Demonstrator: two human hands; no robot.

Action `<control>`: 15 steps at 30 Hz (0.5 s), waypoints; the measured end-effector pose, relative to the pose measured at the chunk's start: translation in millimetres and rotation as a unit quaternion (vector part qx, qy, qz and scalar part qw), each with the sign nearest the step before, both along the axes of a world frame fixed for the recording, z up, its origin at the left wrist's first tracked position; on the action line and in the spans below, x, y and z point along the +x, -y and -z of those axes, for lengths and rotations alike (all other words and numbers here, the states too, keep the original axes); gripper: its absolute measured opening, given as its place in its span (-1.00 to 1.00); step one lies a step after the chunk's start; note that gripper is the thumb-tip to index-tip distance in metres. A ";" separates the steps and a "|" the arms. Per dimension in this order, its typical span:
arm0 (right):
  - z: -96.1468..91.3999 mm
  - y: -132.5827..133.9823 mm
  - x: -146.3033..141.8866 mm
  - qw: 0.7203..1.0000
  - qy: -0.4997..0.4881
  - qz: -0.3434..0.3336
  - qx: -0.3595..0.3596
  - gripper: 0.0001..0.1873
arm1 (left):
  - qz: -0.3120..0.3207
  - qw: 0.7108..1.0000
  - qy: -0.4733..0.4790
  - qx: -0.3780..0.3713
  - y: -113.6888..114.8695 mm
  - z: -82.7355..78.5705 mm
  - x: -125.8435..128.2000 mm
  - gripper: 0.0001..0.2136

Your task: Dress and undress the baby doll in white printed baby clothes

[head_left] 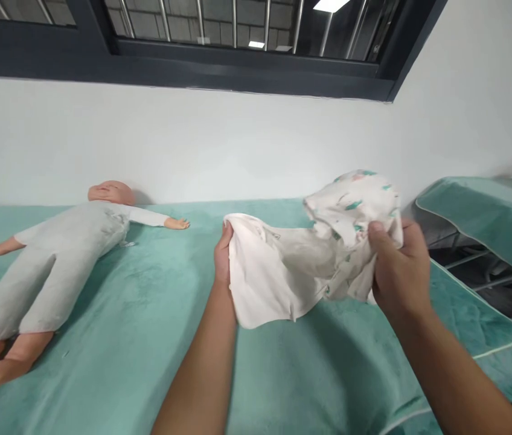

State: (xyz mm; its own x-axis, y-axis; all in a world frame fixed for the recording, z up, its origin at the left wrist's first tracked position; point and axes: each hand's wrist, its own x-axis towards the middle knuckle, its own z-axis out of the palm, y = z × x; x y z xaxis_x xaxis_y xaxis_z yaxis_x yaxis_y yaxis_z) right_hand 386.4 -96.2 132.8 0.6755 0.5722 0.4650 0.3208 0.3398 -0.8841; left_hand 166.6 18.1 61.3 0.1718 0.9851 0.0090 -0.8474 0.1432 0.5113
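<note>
Between my two hands a white baby garment (278, 272) with a green leaf-like print hangs above the bed. My left hand (223, 254) is closed on its plain white edge, thumb on top and the other fingers hidden behind the cloth. Bunched, printed fabric at the other end is gripped by my right hand (398, 260), with the thumb pressed on the front. The garment's exact cut is hard to tell because it is folded over itself. Off to the left, a baby doll (75, 235) with a white cloth body lies on its back, arms spread.
A green velvety cover (147, 338) lies under the doll and my hands. At the right, another green padded surface (486, 211) stands beside metal bars (486, 272). Behind the bed rises a white wall (183, 145) with a dark-framed, barred window (238, 66).
</note>
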 end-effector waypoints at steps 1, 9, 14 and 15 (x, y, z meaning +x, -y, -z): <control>-6.7 1.8 0.6 0.999 -0.035 -0.006 0.039 -0.68 | -0.003 1.000 -0.001 -0.001 -0.6 0.5 -6.2 -0.56; -31.3 46.7 28.6 0.969 0.053 0.194 0.142 -0.76 | -0.011 0.999 -0.002 -0.035 0.2 2.5 -36.7 -0.58; 26.7 52.5 60.0 0.977 0.134 0.121 -0.114 -0.56 | -0.027 0.999 -0.036 -0.017 -5.7 9.1 -93.0 -0.52; 43.0 48.5 66.1 0.968 0.166 0.047 -0.182 -0.58 | -0.035 0.999 -0.039 -0.009 -7.6 11.6 -107.3 -0.51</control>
